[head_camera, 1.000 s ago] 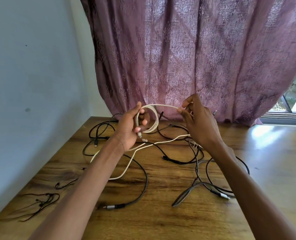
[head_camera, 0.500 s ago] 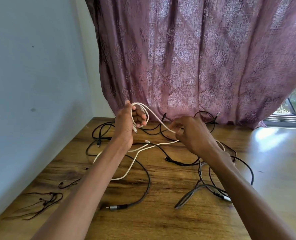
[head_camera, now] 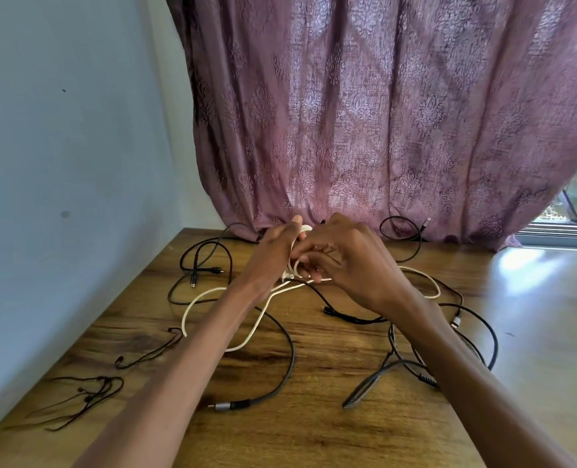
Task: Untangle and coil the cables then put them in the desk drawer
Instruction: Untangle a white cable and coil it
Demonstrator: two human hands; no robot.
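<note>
Currently, head view only: coiling step in hand, on the white cable. Landmark for all places: the purple curtain at the desk's far edge.

Both hands meet just in front of the curtain's hem. Left hand has its grip clenched round a small white coil, part of which shows above the fingers. Right hand has fingers curled against that coil, pinching the white strand where it joins. Exact finger placement is hidden by the overlap.

Uncoiled white cable trails from the hands toward the viewer and left, lying in a long loop on the desk; another white bend lies right of the hands.

Black cables lie loose on the desk, some crossing the white one. Thin black earphones lie far from the curtain, at the near left. No drawer is in view.

Judgement: early in the task, since one cable is part coiled and the rest are untouched. Next move likely calls for drawing more slack through the right hand and laying another turn, without dragging the crossing black cables along.
</note>
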